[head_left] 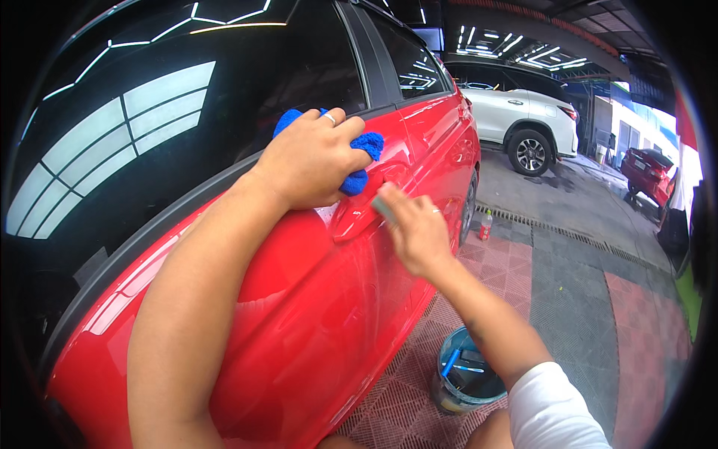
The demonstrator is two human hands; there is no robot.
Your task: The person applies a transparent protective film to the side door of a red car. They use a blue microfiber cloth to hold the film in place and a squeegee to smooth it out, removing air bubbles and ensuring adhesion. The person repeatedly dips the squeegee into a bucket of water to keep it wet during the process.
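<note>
Right grip (420, 233): fingers drawn together, pinching a grey-green pad (384, 209) just beside the handle (353, 215); whether the pad bears on the paint at this instant cannot be told, as the fingertips mask its underside; left grip (314, 159): fingers curled and pressed down over a bunched blue cloth (365, 147), whose folds protrude on both sides of the hand, at the upper edge of the door (299, 322), below the window (292, 71); step in hand, as judged from this posture: rubbing the painted surface around the handle with the pad, the cloth held ready for wiping; the next move calls for light, even strokes of the pad, kept flat to the curved panel, followed by a pass of the cloth over any residue; care is advised at the handle edges, where the pad could catch; outward from the door, a blue bucket (447, 393) containing a blue tool stands on the tiled floor (572, 277); a red bottle (486, 224) stands near the wheel (469, 206); a white car (490, 108) is parked well apart.
</note>
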